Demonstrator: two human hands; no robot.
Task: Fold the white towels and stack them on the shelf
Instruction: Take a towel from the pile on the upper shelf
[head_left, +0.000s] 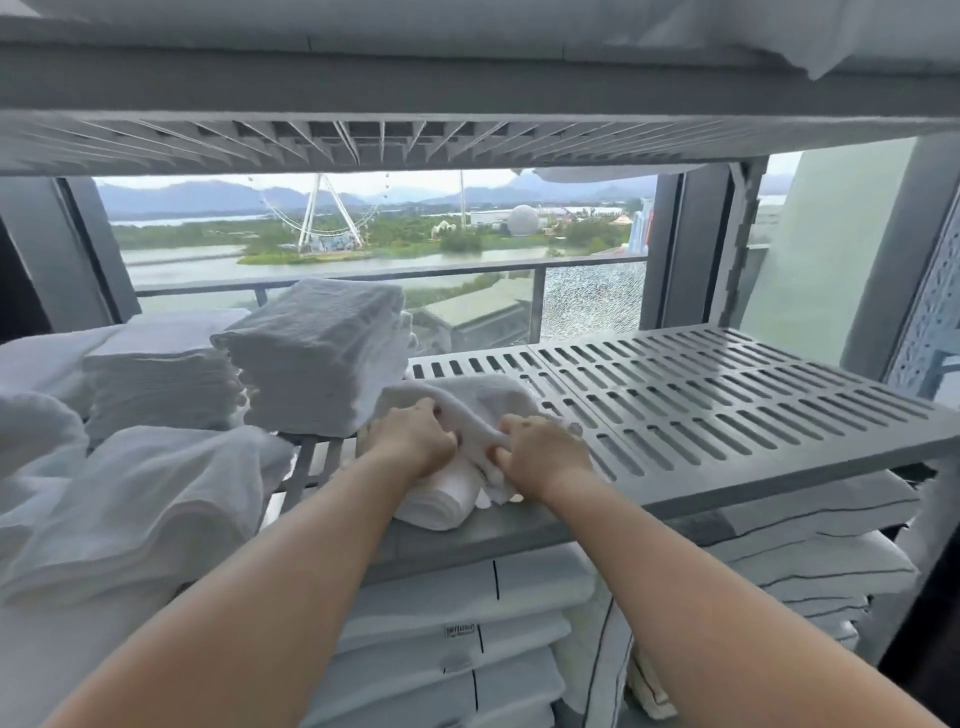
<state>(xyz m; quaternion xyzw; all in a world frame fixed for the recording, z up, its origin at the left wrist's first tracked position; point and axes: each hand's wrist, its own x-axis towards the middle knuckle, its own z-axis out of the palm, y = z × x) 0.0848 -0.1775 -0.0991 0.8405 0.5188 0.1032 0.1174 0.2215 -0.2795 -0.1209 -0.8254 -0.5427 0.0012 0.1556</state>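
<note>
A white towel (467, 400) lies bunched on the grey slatted shelf (727, 400), near its front edge. My left hand (415, 441) and my right hand (540, 452) both pinch its cloth, close together, knuckles up. Part of the towel is rolled under my hands, at the shelf's front lip. Just behind and to the left stands a tall stack of folded white towels (322, 353). A second folded stack (156, 384) sits further left.
Loose white linen (130, 499) is heaped at the left front. An upper shelf (467, 104) hangs low overhead. Folded bedding with dark piping (467, 623) fills the shelf below. Behind the rack is a window with a balcony rail (467, 270).
</note>
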